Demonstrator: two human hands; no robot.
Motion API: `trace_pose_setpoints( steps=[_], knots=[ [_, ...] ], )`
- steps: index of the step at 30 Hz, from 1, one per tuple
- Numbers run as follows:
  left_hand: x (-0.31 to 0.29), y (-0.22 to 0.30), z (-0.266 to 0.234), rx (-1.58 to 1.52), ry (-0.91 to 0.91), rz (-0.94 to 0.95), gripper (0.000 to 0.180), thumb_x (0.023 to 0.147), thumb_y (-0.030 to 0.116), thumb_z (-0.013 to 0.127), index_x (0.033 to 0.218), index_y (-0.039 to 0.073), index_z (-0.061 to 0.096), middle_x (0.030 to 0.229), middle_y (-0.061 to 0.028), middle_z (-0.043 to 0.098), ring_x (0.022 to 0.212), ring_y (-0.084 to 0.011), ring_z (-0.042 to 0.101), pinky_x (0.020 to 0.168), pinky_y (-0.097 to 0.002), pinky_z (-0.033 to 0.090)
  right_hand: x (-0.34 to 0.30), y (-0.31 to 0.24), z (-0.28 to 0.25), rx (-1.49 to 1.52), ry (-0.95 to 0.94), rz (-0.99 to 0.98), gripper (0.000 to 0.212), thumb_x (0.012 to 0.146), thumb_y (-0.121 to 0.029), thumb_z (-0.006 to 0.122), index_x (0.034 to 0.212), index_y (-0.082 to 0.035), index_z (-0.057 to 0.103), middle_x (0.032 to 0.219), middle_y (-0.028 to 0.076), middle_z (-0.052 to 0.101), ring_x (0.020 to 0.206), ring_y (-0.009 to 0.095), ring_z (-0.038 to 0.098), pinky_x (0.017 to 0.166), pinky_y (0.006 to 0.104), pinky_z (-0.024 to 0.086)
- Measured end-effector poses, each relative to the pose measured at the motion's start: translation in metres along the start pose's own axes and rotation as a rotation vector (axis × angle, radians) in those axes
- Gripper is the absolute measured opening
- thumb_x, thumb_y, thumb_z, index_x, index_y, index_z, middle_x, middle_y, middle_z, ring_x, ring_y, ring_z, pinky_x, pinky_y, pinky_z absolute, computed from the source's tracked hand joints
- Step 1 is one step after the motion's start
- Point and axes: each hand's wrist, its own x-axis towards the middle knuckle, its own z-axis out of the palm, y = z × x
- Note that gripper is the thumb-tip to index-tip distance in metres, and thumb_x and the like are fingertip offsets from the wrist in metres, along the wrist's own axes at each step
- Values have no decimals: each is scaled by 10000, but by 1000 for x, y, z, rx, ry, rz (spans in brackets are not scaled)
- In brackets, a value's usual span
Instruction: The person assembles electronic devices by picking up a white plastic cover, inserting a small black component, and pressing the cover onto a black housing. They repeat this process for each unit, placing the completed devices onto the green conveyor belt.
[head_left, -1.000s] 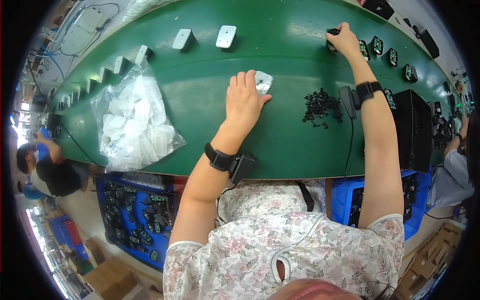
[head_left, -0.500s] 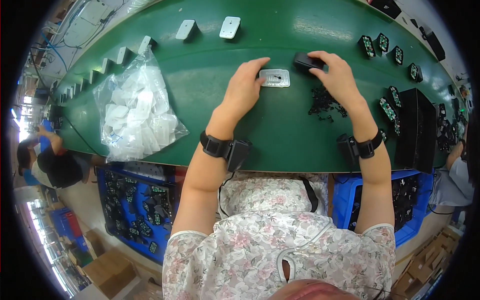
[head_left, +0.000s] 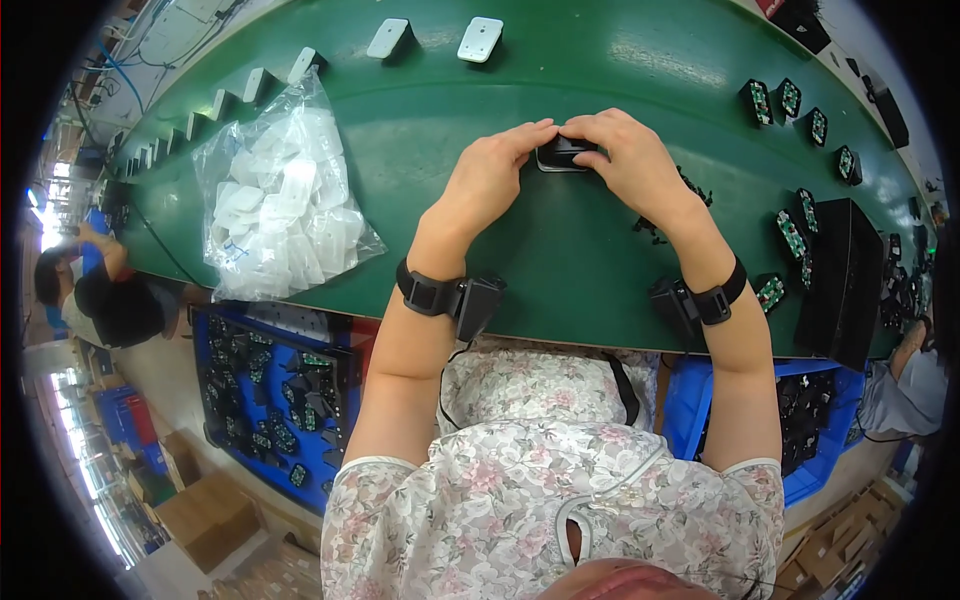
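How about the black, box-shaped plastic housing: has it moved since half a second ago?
Yes: the black housing has moved left and a little toward the person, closer to the clear plastic bag of white pieces.

Green table (head_left: 570, 265), pale plate (head_left: 550, 168), filled plastic bag (head_left: 285, 200), black box (head_left: 842, 280)

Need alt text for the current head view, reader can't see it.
A person's right hand grips a black case on a green table, the left hand at its other side. At left are a clear bag of white pieces and a row of white-topped cases; at right, green circuit boards near a black box.
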Motion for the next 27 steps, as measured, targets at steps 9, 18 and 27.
trace_pose_setpoints(
  steps=[9, 18, 27],
  knots=[
    [-12, 6, -2, 222, 51, 85, 398, 803, -122, 466, 1149, 25, 595, 1207, -128, 591, 1104, -305, 569, 923, -351, 474, 3, -5, -6, 14, -68, -101, 323, 734, -14, 657, 1052, -62, 624, 1051, 63, 639, 987, 253, 570, 848, 358, 484],
    [-14, 3, 4, 310, 60, 108, 424, 780, -46, 461, 1179, 31, 585, 1230, -138, 577, 1144, -290, 543, 988, -377, 423, 1, -2, -4, 40, -78, -115, 347, 756, -12, 630, 1098, -67, 617, 1089, 78, 626, 1005, 278, 563, 866, 360, 473],
    [-7, -4, 49, 500, 373, 235, 186, 686, 130, 582, 826, 8, 555, 781, -133, 544, 725, -281, 554, 678, -385, 462, 26, 15, -17, 306, -288, 26, 292, 866, -23, 530, 1146, -20, 613, 1129, 103, 634, 1033, 200, 583, 929, 296, 426]
  ],
)
